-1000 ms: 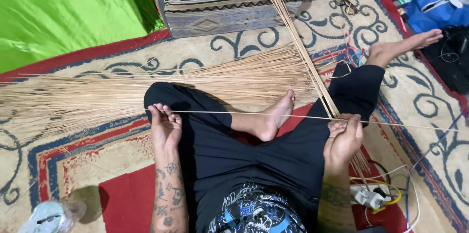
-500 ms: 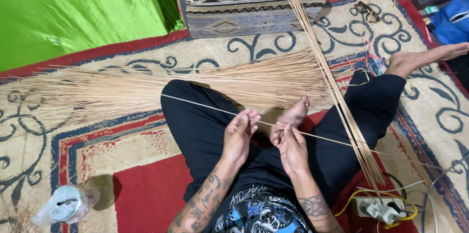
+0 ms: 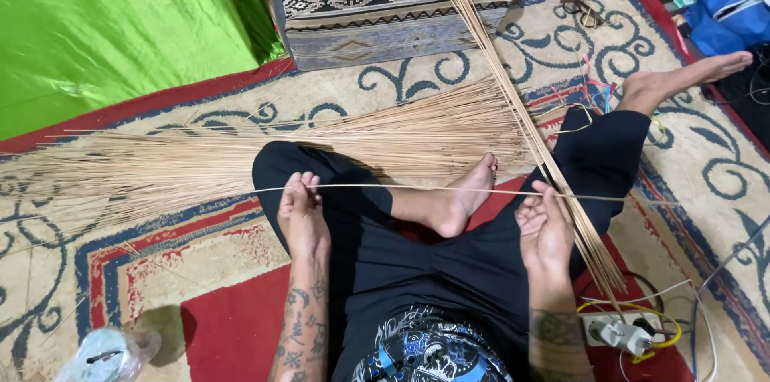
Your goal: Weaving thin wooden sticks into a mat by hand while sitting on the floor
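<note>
Holding one thin stick stretched level between both hands.
Left hand and right hand are pinching it over the lap; fanned stick pile is lying just beyond, patterned rug spreading open outside the right hand.

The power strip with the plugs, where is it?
In the head view the power strip lies on the carpet at the lower right, just right of the person's right forearm, below the lower end of the slanted bundle of sticks.
</note>
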